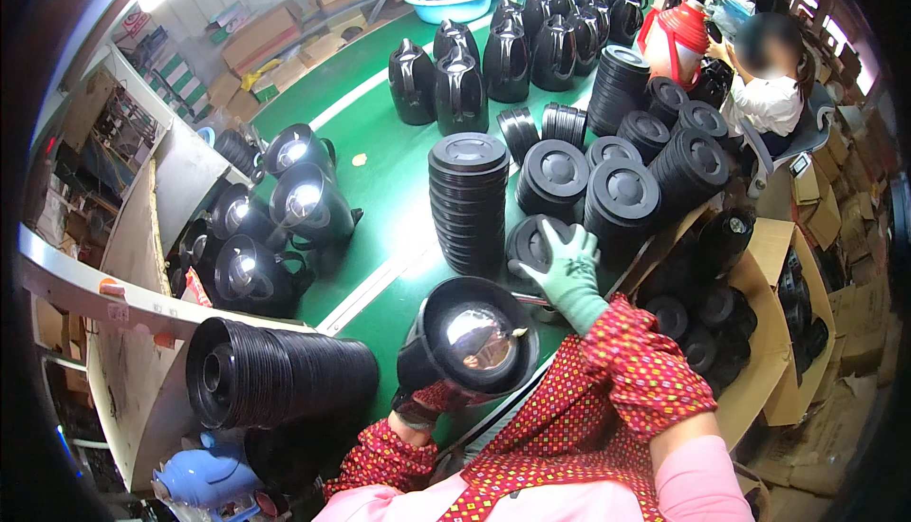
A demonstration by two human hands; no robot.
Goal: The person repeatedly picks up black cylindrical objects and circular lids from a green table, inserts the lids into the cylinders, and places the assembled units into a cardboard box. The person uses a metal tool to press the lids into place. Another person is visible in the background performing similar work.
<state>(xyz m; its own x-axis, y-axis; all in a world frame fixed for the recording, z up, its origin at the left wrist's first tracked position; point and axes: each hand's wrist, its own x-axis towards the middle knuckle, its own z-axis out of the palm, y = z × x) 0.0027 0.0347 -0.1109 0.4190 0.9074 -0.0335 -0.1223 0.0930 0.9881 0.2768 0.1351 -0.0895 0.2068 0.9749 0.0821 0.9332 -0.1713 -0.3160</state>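
My left hand (420, 406), partly hidden by the jug and closed around its side, holds a black thermos jug (416, 344) tilted so that its round end faces up. A shiny silver liner (482, 338) with a small pale tip shows inside it. To the right, my right hand (569, 277) wears a pale green glove. Its spread fingers lie over a round black ribbed cap (533, 247). Beside that cap rise a tall stack of black caps (468, 204) and several shorter stacks (553, 178).
More black jugs (304, 201) lie open-ended at left; others (458, 90) stand behind. A long stack of black rings (285, 375) lies near left. Cardboard boxes (764, 332) of black parts sit at right. A seated person (769, 95) works beside a red-and-white jug (676, 43); a blue basin (451, 2) stands far back.
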